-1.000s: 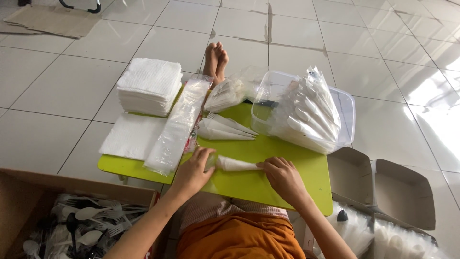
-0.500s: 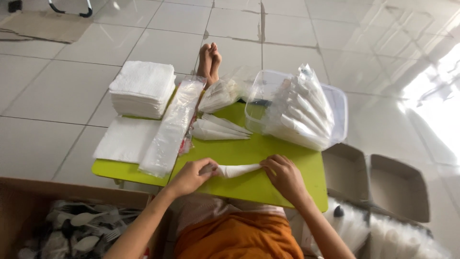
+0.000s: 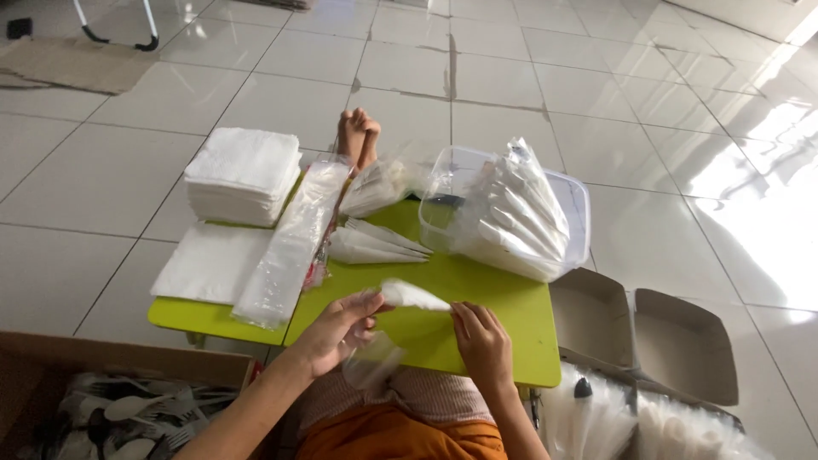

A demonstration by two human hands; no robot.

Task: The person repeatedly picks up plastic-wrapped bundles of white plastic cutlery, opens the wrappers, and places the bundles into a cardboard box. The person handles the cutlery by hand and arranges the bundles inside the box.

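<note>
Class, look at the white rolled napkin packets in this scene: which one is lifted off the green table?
The white rolled napkin pinched by the left hand; the others lie on the green table.

A lime-green table [image 3: 494, 341] carried white napkins [image 3: 243, 175] and clear plastic sleeves [image 3: 290, 247] on the pale tiled floor [image 3: 528, 77].

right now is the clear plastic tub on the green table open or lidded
Open. The clear plastic tub shows no lid, and white wrapped packets stick up above its rim on the green table.
</note>
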